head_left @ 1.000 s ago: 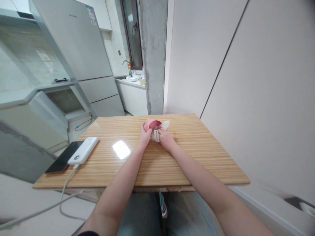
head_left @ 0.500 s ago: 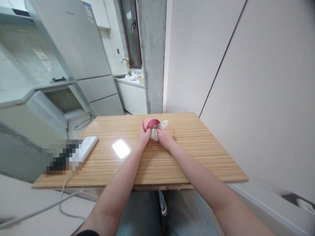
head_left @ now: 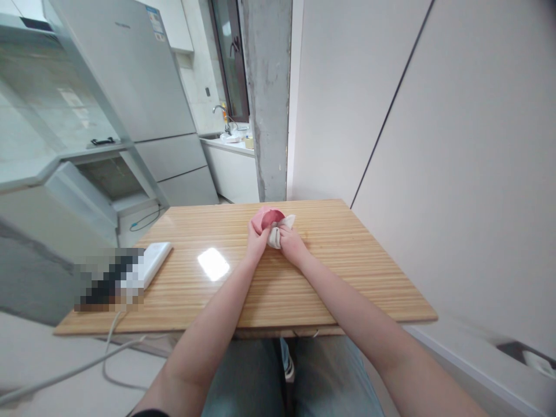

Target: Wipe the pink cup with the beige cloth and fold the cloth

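Head view, one person seated at one rectangular light wooden table with a striped grain [head_left: 339, 272]. Two bare forearms reach forward; both hands meet near the far middle of the tabletop. Left hand [head_left: 257, 242] is curled closed around the left side of one small bundle of soft fabric, pink on top and cream-white below [head_left: 274, 227]; fingers wrap the pink part. Right hand [head_left: 292, 244] is closed on the cream part of the same bundle, thumb and fingers pinching the cloth from the right. The two hands touch the bundle from opposite sides and lie just beside each other, knuckles nearly meeting. The bundle sits low, at or just above the table surface; contact with the wood cannot be told. One cream tip of the fabric sticks out to the right, beyond the right hand. At the left edge of the table: one white slab-shaped power bank [head_left: 153, 263], partly pixelated, with one pale cable [head_left: 108, 341] running off the table edge toward the floor. One bright patch of reflected light [head_left: 213, 264] lies between the power bank and the hands. Beyond the table stand one grey concrete pillar [head_left: 267, 98] and one tall silver refrigerator [head_left: 139, 87].
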`<state>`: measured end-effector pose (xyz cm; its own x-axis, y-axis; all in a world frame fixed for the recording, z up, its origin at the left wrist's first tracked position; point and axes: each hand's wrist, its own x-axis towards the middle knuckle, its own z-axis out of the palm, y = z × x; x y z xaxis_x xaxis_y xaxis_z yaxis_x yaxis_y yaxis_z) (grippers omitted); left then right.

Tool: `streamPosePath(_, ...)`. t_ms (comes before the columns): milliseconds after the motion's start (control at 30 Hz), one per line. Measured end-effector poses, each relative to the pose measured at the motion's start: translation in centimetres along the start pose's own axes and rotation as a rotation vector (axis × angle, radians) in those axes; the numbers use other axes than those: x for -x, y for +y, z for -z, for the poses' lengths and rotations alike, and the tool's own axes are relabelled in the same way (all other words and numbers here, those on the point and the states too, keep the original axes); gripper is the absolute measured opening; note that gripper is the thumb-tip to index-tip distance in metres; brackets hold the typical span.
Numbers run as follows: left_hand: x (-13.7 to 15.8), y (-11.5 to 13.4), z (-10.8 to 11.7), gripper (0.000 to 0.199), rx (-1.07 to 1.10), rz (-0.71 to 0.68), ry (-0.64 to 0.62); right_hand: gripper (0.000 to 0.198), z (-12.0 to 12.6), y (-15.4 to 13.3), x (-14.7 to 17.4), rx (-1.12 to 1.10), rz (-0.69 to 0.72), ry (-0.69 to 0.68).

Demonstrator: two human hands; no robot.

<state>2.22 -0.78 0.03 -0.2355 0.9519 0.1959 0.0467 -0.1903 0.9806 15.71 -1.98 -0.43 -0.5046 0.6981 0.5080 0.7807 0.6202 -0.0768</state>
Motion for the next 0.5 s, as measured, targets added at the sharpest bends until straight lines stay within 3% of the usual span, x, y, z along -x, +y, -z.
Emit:
streamPosePath(133,-0.8,0.3,0.8,0.026,-0.037,0.032,0.064,0.024,0.4,-0.9,0.2,0.022,0.020,0.093)
streamPosePath(333,-1.5,-0.4,1.3,0.027,-0.076,0.067,0.071,0.029,-0.7,-1.3,0.4,0.047,0.070,0.173)
streamPosePath(500,-1.8,-0.7,1.4,0.024,-0.079,0.046,0.082,0.025,-0.7,-1.2,-0.3,-0.014,0.160,0.119)
